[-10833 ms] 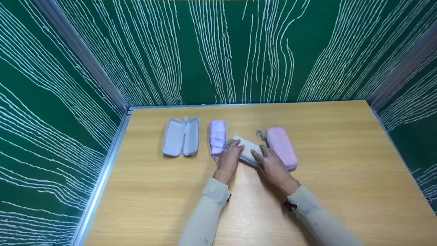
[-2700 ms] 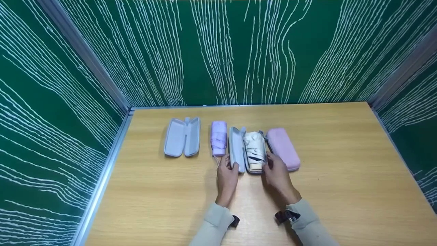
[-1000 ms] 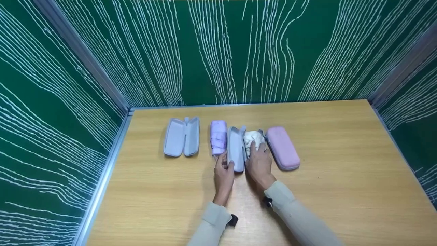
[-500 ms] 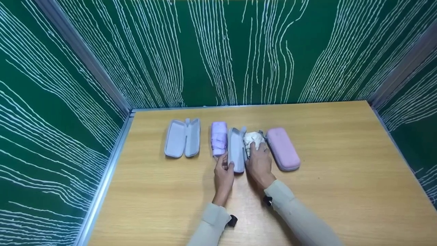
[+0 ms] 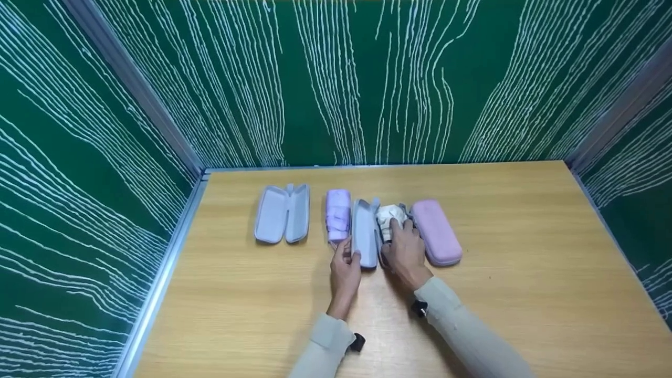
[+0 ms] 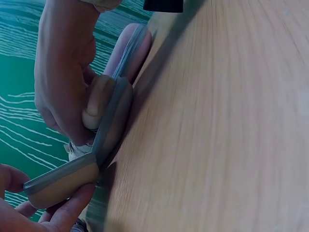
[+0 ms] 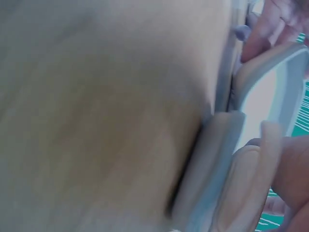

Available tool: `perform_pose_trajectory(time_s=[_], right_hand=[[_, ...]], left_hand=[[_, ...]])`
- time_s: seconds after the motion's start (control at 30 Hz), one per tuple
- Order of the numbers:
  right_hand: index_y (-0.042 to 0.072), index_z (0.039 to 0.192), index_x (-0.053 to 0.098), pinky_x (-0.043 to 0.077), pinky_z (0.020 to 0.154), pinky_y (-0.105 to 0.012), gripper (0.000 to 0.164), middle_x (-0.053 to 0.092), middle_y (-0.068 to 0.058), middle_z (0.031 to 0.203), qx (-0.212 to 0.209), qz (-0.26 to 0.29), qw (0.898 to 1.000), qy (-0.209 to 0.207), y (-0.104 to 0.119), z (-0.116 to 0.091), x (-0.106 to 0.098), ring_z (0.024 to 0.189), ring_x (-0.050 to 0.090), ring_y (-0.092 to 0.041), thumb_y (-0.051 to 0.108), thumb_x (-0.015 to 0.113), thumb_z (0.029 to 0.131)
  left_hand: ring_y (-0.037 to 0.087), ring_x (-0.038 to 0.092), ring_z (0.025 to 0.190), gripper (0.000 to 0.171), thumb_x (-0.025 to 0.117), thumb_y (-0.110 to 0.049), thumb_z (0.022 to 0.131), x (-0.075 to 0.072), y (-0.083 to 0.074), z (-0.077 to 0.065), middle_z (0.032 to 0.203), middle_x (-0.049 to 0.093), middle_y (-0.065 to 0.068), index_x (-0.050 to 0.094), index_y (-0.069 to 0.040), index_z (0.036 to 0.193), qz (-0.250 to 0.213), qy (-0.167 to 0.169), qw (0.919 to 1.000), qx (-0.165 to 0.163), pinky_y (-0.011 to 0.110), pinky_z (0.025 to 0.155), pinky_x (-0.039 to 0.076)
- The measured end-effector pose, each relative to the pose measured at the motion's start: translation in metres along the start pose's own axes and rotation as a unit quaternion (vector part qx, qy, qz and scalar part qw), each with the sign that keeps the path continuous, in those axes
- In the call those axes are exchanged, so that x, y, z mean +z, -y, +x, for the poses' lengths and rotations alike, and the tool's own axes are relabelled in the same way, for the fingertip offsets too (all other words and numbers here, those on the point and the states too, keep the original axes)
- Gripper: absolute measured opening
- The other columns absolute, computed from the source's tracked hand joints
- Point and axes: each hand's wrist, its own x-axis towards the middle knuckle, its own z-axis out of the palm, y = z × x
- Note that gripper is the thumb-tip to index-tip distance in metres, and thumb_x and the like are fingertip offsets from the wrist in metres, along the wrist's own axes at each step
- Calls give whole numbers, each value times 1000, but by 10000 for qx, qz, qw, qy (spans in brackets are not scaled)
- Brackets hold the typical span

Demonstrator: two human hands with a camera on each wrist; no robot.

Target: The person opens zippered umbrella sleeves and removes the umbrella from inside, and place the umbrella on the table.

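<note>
An unzipped hard case, grey inside and beige outside, lies spread at the middle of the table. In its right half sits a beige folding umbrella, partly covered by my right hand. The right fingers curl over the umbrella from above; in the left wrist view its rounded end stands slightly raised out of the shell. My left hand pinches the front left edge of the case's lid between thumb and fingers. Close by on the left lies a purple folding umbrella, its strap near my left fingertips.
At the far left an open case with pale lavender lining lies with nothing inside. Just right of my right hand is a closed pink case. The wooden table is bounded by green walls with white lines.
The beige case, closed at first under both hands, was opened, showing the umbrella. My right hand then moved from the case's right edge onto the umbrella and has just shifted slightly right.
</note>
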Motion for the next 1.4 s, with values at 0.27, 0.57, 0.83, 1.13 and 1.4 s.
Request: perform_pose_trajectory(time_s=[0.27,0.57,0.83,1.13,1.4], right_hand=[[0,136,62,57,72,-65,63,62,-33,116,278,460,9982,249,-2,-7,-16,89,66,-53,11,78,75],[4,138,63,57,73,-66,63,63,-28,121,437,877,9952,-45,-5,-16,-34,97,66,-50,14,78,77],[3,143,60,56,83,-64,67,62,-28,130,665,1263,9897,58,-11,-22,-43,107,65,-48,13,79,79],[1,142,61,55,85,-63,66,63,-28,128,729,1406,9873,-90,-17,-27,-45,108,66,-48,11,79,78],[1,141,61,54,83,-62,67,64,-28,126,733,1424,9869,-189,-20,-28,-43,105,66,-48,9,79,77]], left_hand=[[16,66,93,41,64,-14,100,-2,2,-5,115,73,7,65,-14,141,-87,-3,10000,48,34,76,57],[17,67,96,41,61,-12,100,-13,4,-13,122,73,10,66,-10,140,-173,-11,9998,121,35,80,57],[20,69,94,44,60,-4,97,-30,8,-20,120,71,16,64,-5,141,-418,117,9984,369,34,77,59],[29,72,89,43,60,0,97,-52,17,-32,109,71,20,63,0,140,-610,226,9968,468,31,68,58],[30,71,90,41,60,2,97,-70,25,-39,109,71,19,64,2,138,-689,140,9968,378,29,70,57]])
